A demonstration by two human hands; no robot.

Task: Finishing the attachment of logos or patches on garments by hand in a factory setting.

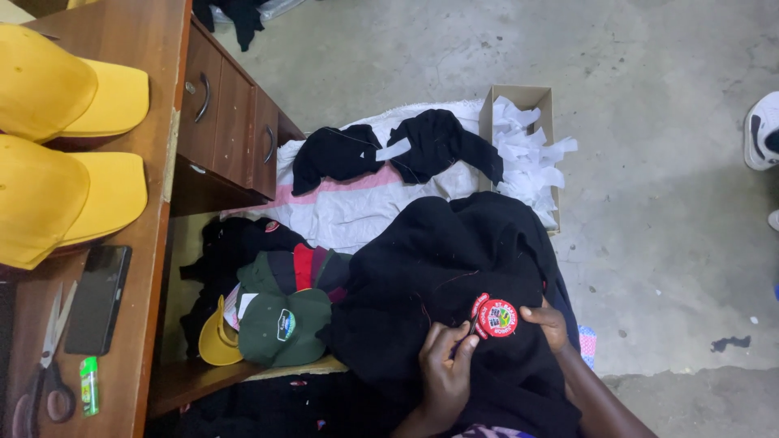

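Observation:
A large black garment (438, 268) lies bunched over my lap. On it sits a round red embroidered badge (496, 317). My left hand (445, 365) pinches at the badge's left edge, fingers closed together on it. My right hand (545, 322) presses its fingertips on the garment at the badge's right edge. A thin red thread runs across the black cloth just left of the badge.
A wooden desk (154, 49) at left carries two yellow caps (57, 89), a dark phone (97, 298), scissors (45, 365) and a small green lighter (89, 386). A green cap (284, 326), black cloth pieces (389, 146) on white fabric and a cardboard box (523, 101) of white strips lie ahead. A shoe (763, 130) shows at right.

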